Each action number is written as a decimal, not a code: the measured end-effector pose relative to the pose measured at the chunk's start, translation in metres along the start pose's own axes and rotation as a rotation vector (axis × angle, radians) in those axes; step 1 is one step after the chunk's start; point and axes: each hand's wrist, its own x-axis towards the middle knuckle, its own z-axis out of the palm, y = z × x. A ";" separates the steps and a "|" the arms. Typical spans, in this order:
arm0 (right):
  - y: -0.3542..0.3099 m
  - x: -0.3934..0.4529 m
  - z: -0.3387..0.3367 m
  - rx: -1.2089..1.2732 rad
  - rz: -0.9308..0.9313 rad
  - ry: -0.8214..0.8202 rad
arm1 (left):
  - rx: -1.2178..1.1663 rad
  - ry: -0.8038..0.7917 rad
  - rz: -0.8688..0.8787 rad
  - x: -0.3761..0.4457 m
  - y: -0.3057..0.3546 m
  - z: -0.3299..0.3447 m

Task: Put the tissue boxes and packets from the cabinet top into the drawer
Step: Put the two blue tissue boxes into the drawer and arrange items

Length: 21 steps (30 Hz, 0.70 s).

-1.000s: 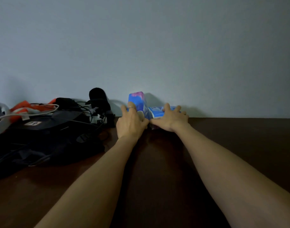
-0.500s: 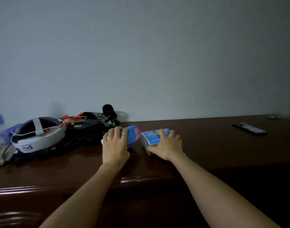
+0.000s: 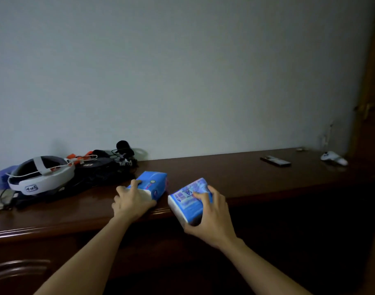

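My left hand (image 3: 133,202) grips a blue tissue packet (image 3: 153,183) that rests on the dark wooden cabinet top (image 3: 235,173), close to its front edge. My right hand (image 3: 210,218) holds a second blue tissue packet (image 3: 187,198) with white sides, lifted and tilted just past the cabinet's front edge. The two packets are a short gap apart. No drawer opening is visible; the cabinet front below is dark.
A white and black headset (image 3: 40,177) lies at the left among black gear and cables (image 3: 103,167). A dark remote (image 3: 275,161) and a white controller (image 3: 333,158) sit at the far right of the top. A wooden door frame (image 3: 371,103) stands at the right.
Both hands drew the packets from the wall toward the cabinet's front edge. The right packet has left the top and is now held in the air; my view pulled back.
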 end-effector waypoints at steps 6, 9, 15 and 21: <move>-0.003 -0.066 0.029 0.250 0.095 0.243 | -0.287 0.202 0.265 -0.086 0.004 0.029; -0.002 -0.101 0.056 0.524 0.392 0.340 | -0.190 0.243 0.457 -0.122 -0.014 0.047; 0.012 -0.125 0.090 1.153 1.112 0.031 | -0.284 0.123 0.367 -0.181 -0.064 0.094; 0.029 -0.179 0.127 1.575 1.427 -0.414 | -0.348 0.007 0.000 -0.219 -0.105 0.148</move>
